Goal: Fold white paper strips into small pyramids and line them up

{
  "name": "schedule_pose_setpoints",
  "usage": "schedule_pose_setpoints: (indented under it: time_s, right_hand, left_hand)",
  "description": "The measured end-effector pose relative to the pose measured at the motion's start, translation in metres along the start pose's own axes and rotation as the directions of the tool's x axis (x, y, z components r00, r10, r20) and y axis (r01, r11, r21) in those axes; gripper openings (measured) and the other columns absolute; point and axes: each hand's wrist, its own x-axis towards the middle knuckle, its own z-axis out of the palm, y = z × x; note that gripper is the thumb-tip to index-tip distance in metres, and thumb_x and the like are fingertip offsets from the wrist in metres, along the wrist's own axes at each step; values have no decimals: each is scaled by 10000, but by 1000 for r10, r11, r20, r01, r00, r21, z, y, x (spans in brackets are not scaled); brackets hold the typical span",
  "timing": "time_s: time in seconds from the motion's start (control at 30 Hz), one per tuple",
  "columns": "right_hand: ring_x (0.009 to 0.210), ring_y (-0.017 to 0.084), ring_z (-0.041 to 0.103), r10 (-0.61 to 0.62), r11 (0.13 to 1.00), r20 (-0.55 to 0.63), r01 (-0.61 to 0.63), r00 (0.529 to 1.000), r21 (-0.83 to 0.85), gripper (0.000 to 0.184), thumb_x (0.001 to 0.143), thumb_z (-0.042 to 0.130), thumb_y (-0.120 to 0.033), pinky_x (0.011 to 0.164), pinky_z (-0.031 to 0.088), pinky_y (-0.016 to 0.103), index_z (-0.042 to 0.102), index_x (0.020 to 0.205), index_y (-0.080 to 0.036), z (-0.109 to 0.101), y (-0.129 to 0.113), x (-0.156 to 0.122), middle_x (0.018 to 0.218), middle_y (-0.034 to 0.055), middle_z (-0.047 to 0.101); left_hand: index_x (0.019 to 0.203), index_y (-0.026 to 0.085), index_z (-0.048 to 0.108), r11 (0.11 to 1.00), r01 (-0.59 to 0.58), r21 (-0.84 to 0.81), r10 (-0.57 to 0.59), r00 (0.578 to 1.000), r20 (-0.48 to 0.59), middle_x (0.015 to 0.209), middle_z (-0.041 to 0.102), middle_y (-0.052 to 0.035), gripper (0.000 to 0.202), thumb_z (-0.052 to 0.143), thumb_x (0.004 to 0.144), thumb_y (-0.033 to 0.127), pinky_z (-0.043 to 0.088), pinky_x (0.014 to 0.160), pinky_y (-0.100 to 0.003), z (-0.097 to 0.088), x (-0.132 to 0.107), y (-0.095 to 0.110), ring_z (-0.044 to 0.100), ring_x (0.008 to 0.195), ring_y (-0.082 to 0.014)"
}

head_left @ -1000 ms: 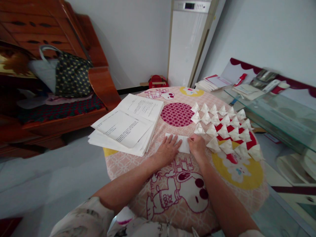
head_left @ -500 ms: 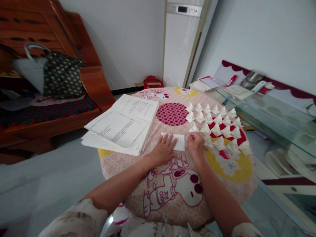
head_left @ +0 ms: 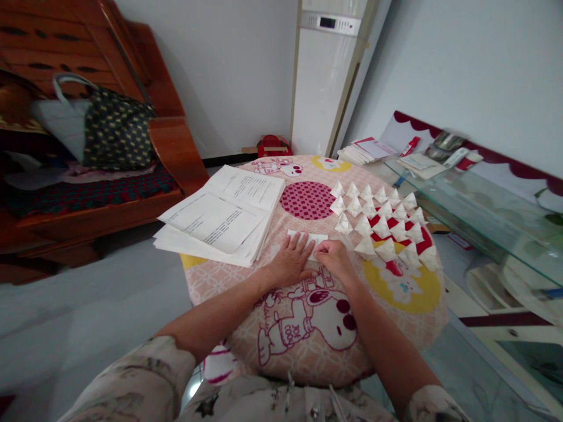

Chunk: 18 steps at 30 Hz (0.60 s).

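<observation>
A small folded white paper [head_left: 319, 237] lies on the patterned cloth of the round table in front of me. My left hand [head_left: 289, 264] rests flat on its left part, fingers spread. My right hand [head_left: 335, 258] is closed, its curled fingers pressing on the paper's right part; they cover that end, and I see nothing held in them. To the right stand several rows of folded white paper pyramids [head_left: 382, 227]. Left of my hands is a stack of printed sheets [head_left: 220, 218], the top ones lying askew.
A glass shelf [head_left: 466, 202] with papers, a red tube and metal bowls stands beyond the table's right side. At the left is a wooden bench [head_left: 169, 146] with a dark patterned bag [head_left: 118, 132]. A tall white cabinet-like unit [head_left: 323, 82] stands at the back.
My right hand has moved left, from beside the folded paper onto its right part. My left hand stays flat on the paper. The view has shifted slightly.
</observation>
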Motion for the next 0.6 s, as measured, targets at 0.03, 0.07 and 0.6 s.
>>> schedule_pose_setpoints:
  time_s: [0.03,0.07,0.6]
  right_hand:
    - [584,138,579,1,997,1,-1,1000,-76,121,723,600,-134,584,407,236,699,658,-158,2,-3,-1,610,20,672]
    - [605,142,587,8,988,0,-8,1000,-152,125,729,607,-130,593,399,238,709,662,-154,4,-6,-1,635,32,689]
    - [590,143,553,135,902,-26,-134,991,-411,127,708,613,-104,549,322,249,679,621,-170,-27,2,-11,612,29,656]
  left_hand:
    - [1571,99,300,1000,0,4,0,1000,0,1637,242,-259,920,415,919,738,198,1197,-617,0,0,0,194,1520,-458]
    - [1567,93,307,1000,1,7,-1,1000,0,1635,244,-262,925,422,916,739,193,1199,-617,-1,0,1,193,1519,-462]
    - [1585,86,268,1000,19,-6,-18,1000,22,1644,210,-264,954,418,912,746,183,1205,-610,-4,0,4,178,1525,-453]
